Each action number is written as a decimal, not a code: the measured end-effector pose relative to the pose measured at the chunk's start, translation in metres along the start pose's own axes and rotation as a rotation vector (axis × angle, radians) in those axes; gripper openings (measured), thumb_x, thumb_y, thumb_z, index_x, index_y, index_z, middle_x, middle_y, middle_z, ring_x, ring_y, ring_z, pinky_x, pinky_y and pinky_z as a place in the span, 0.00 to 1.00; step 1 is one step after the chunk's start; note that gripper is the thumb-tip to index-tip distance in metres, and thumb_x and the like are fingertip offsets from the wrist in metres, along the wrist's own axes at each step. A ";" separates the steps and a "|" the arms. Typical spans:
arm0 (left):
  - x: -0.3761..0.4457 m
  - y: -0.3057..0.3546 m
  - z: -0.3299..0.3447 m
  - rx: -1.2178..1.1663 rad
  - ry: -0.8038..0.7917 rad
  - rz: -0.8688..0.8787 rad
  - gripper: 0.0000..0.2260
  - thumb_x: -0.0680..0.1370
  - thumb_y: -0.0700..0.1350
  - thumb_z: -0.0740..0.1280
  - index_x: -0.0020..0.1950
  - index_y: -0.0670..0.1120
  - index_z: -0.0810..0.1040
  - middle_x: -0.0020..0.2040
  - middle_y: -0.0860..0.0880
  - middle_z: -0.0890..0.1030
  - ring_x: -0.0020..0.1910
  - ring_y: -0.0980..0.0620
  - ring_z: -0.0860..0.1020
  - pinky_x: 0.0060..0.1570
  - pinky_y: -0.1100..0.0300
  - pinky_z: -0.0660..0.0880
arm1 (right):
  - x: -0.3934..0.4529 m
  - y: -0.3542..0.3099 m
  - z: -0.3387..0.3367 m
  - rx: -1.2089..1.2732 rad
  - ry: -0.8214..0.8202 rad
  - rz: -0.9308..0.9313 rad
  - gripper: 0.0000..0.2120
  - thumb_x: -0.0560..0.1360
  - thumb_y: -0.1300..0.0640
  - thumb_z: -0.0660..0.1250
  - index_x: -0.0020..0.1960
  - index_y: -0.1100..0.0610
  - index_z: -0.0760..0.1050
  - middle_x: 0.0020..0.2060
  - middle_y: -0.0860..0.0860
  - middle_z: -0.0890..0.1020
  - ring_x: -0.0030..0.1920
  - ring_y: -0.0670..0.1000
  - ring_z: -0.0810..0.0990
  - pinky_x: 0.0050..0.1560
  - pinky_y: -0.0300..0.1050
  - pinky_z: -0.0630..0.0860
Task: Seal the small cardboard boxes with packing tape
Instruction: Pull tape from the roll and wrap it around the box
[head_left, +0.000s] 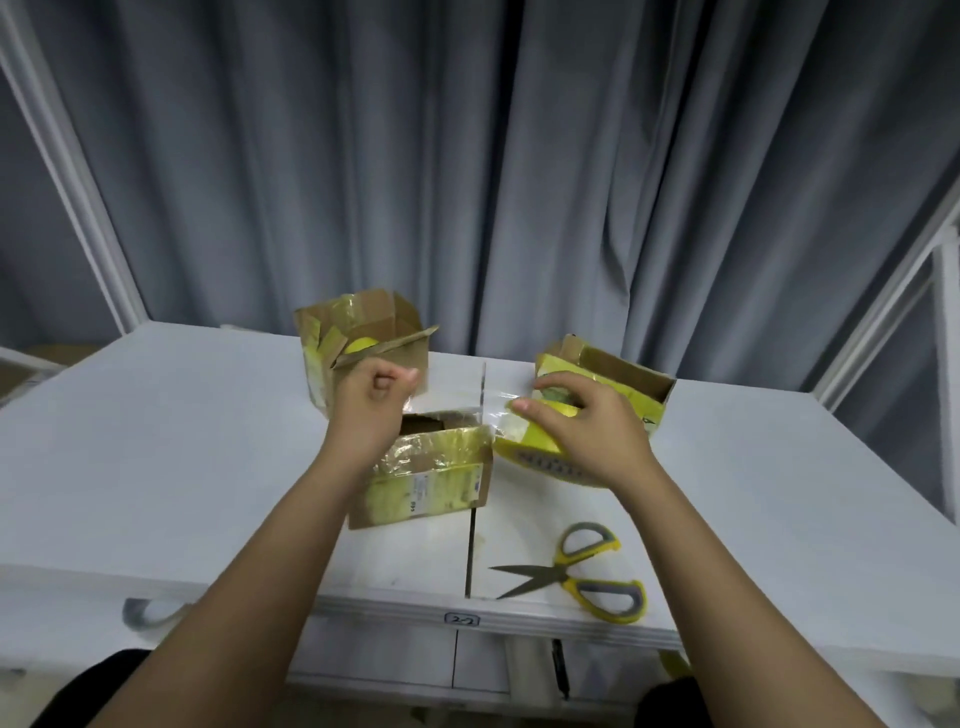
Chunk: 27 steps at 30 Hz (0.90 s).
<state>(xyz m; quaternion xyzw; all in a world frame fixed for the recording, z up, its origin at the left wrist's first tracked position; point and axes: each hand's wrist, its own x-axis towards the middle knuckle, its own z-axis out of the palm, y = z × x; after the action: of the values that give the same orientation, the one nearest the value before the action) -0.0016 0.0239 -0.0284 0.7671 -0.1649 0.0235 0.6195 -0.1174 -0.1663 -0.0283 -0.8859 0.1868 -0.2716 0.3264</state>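
A small cardboard box (431, 480) with yellow tape remnants stands in the table's middle, just below my hands. My right hand (582, 426) grips a yellow tape roll (540, 457) held above the table right of that box. A clear strip of tape (452, 402) stretches from the roll leftward over the box top. My left hand (371, 402) pinches the strip's free end. An open box (363, 343) stands behind my left hand, and another open box (623, 387) sits behind my right hand.
Yellow-handled scissors (582, 577) lie open near the table's front edge at right. The white table (182, 441) has a seam down its middle. Grey curtains hang behind. White frame posts rise at both sides.
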 end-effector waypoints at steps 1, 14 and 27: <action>0.002 -0.006 -0.002 -0.017 0.011 -0.036 0.07 0.78 0.48 0.66 0.47 0.44 0.75 0.42 0.53 0.75 0.45 0.53 0.74 0.41 0.66 0.68 | 0.004 -0.007 0.000 0.007 -0.025 -0.016 0.20 0.60 0.26 0.65 0.45 0.36 0.78 0.45 0.38 0.82 0.49 0.42 0.78 0.45 0.44 0.75; 0.016 -0.044 -0.061 -0.063 0.056 -0.060 0.02 0.79 0.46 0.64 0.47 0.53 0.73 0.47 0.56 0.75 0.42 0.58 0.73 0.40 0.64 0.70 | 0.057 -0.063 0.035 -0.047 -0.276 -0.149 0.07 0.66 0.34 0.71 0.42 0.32 0.80 0.36 0.28 0.76 0.43 0.34 0.74 0.38 0.36 0.69; 0.019 -0.080 -0.064 -0.218 -0.236 -0.087 0.18 0.75 0.39 0.70 0.53 0.50 0.60 0.60 0.57 0.69 0.56 0.68 0.70 0.47 0.71 0.72 | 0.087 -0.082 0.052 0.028 -0.479 -0.164 0.03 0.66 0.40 0.74 0.38 0.37 0.83 0.36 0.31 0.79 0.40 0.36 0.78 0.38 0.42 0.75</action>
<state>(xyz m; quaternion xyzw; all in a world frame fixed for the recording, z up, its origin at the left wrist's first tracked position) 0.0499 0.0954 -0.0844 0.6994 -0.2046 -0.1115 0.6757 -0.0053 -0.1266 0.0255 -0.9326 0.0277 -0.0822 0.3503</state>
